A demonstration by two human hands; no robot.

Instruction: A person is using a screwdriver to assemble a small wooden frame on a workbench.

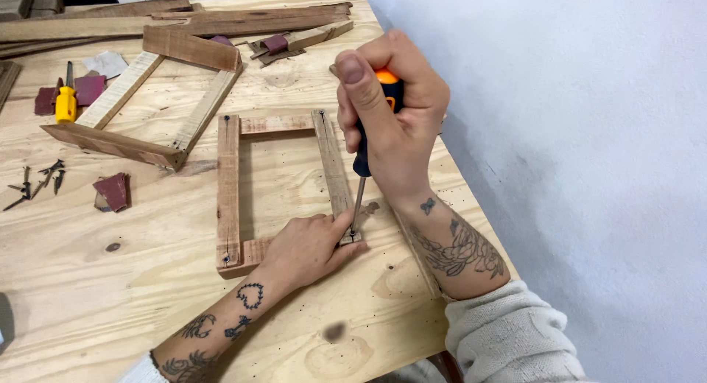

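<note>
A small rectangular wooden frame [230,184] lies flat on the plywood table [110,309]. My left hand [313,247] presses down on the frame's near right corner, fingers spread over the wood. My right hand [390,110] grips a screwdriver [362,162] with an orange and black handle, held upright. Its metal tip rests on that same corner, right beside my left fingertips. Screw heads show at the frame's other corners.
A larger wooden frame [147,103] lies at the back left. Long planks [221,18] run along the far edge. A yellow-handled tool [65,99], red sandpaper pieces [114,191] and loose dark screws [37,183] sit at the left. A white wall [574,132] borders the right.
</note>
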